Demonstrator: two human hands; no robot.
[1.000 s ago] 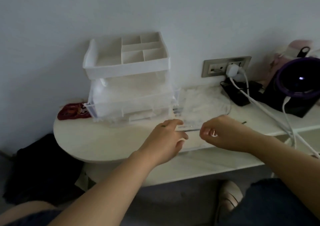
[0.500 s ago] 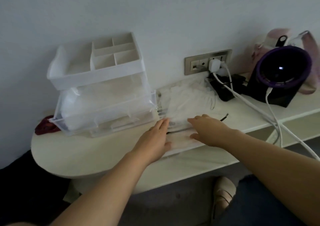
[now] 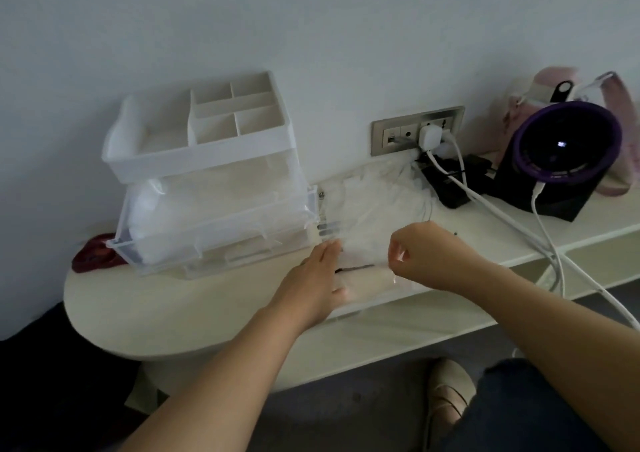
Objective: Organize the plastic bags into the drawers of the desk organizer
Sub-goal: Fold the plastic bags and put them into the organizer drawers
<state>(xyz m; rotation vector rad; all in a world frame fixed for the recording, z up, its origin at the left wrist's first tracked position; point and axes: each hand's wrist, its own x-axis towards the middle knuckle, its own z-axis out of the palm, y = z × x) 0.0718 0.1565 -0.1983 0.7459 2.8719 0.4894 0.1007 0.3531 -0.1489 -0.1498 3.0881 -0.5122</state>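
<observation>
2 hands, left (image 3: 311,278), right (image 3: 429,254), on plastic bags (image 3: 374,209)

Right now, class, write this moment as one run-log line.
stage: handling plastic bag on desk | left hand: presses flat on bag | right hand: pinches bag edge | desk organizer: drawer open, bags inside

desk organizer (image 3: 207,188) left on desk (image 3: 173,313), plastic bags (image 3: 374,209) right — wall socket (image 3: 415,134) behind
</observation>
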